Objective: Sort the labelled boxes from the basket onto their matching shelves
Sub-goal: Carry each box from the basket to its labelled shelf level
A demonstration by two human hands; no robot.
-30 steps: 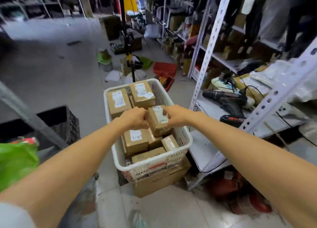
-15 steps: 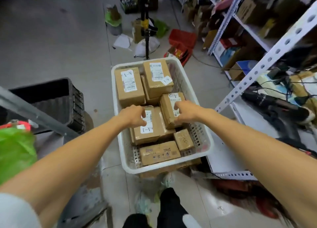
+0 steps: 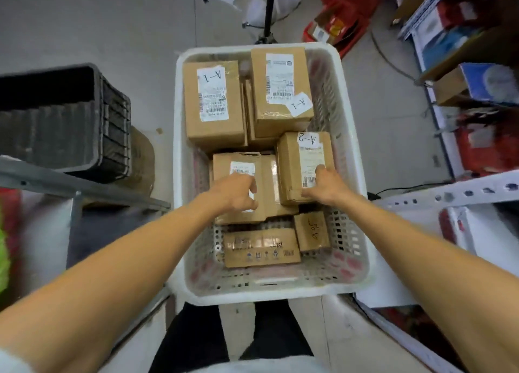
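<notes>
A white plastic basket (image 3: pixel 179 137) stands on the floor in front of me and holds several brown cardboard boxes. Two big boxes marked A-1 (image 3: pixel 213 103) (image 3: pixel 280 92) lie at its far end. My right hand (image 3: pixel 325 184) grips the near end of the box marked A-2 (image 3: pixel 306 159), fingers curled over its label. My left hand (image 3: pixel 236 193) rests on a box with a white label (image 3: pixel 241 162) beside it, fingers curled at the label. Two small unlabelled boxes (image 3: pixel 261 246) (image 3: pixel 311 229) sit at the basket's near end.
A black crate (image 3: pixel 64 120) stands left of the basket, behind a grey metal bar (image 3: pixel 70 181). White perforated shelf posts (image 3: pixel 449 193) and shelves with goods fill the right side. A black stand pole (image 3: pixel 269 7) and red items lie on the floor beyond the basket.
The view has tilted down over the basket. My right hand slid to the near end of the A-2 box. My left hand stays on the labelled box next to it.
</notes>
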